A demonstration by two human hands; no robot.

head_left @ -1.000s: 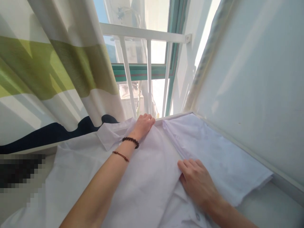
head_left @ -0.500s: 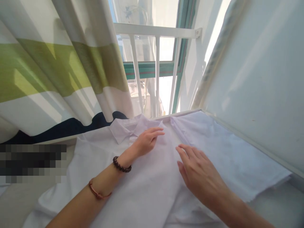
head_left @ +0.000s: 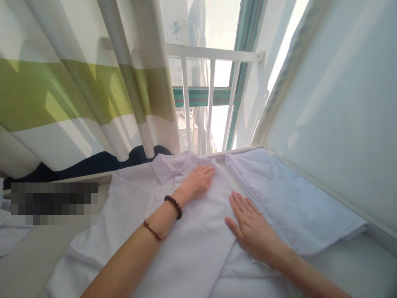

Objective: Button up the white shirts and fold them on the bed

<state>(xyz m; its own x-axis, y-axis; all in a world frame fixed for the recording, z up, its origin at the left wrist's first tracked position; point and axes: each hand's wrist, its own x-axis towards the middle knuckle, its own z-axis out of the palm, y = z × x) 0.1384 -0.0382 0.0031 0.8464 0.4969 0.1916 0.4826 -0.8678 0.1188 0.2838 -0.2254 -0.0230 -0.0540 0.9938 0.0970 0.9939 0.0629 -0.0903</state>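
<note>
A white collared shirt lies spread out, its collar toward the window. My left hand rests palm down on the shirt just right of the collar, fingers stretched out. On that arm are a dark beaded bracelet and a thin brown bangle. My right hand lies flat near the shirt's right side, with the thumb apart from the fingers. Right of it is a second piece of white cloth, laid flat; its kind I cannot make out.
A curtain with a green band hangs at the left. White railings stand before the window. A pale wall or panel rises on the right. Another white cloth lies at the far left, near a pixelated patch.
Both hands have come down flat onto the cloth; before, their fingers were raised and slightly curled. The view has shifted a little to the left.
</note>
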